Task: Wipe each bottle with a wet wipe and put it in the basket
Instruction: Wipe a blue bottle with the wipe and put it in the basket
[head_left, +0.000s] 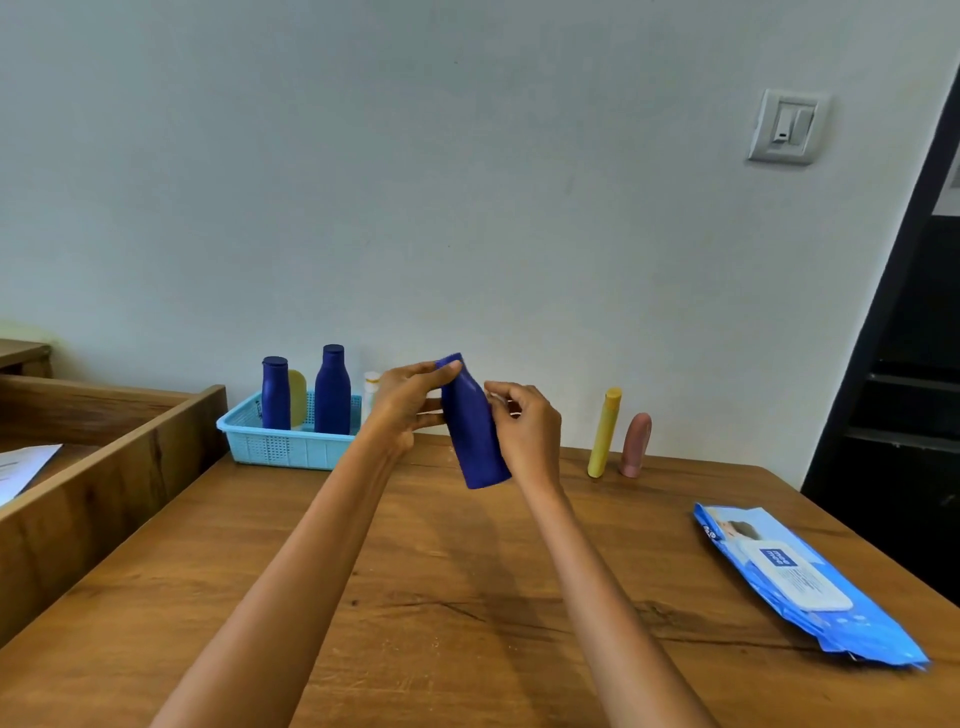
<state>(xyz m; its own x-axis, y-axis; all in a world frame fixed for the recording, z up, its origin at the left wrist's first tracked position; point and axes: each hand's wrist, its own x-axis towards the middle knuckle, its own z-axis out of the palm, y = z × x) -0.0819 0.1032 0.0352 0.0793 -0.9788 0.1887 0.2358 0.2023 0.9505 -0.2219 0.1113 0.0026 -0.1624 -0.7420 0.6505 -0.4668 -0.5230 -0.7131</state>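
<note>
Figure: a person at a wooden table (467, 597), holding a dark blue bottle (475, 431) in the air with both hands, just right of the light blue basket (291, 447). The bottle is tilted, cap end up and leaning toward the basket, base end lower and nearer the viewer.

Left hand (402, 405): fingers curled round the bottle's upper part, fingertips on the cap end. Right hand (524, 426): fingers bent against the bottle's right side at mid-body, gripping it; a small pale patch shows by the fingertips, possibly a wipe, though this cannot be told for certain.

Basket contents: two dark blue bottles standing upright, a shorter one (275, 395) at the left and a taller one (332, 389) at the right, with a yellow item (297, 397) between and behind them. A white container (371, 392) stands just beyond the basket's right end. Well right of the basket, against the wall, stand a yellow tube (605, 434) and a pink bottle (636, 444), not yet binned. The blue wet-wipe pack (800, 577) lies flat, farther right and nearer the viewer.

Risks, as judged: a damp, smooth bottle could slip from the hands during wiping and drop to the table. Lowering it into the basket carelessly could knock over the upright bottles, since free space appears mainly in front of them.
</note>
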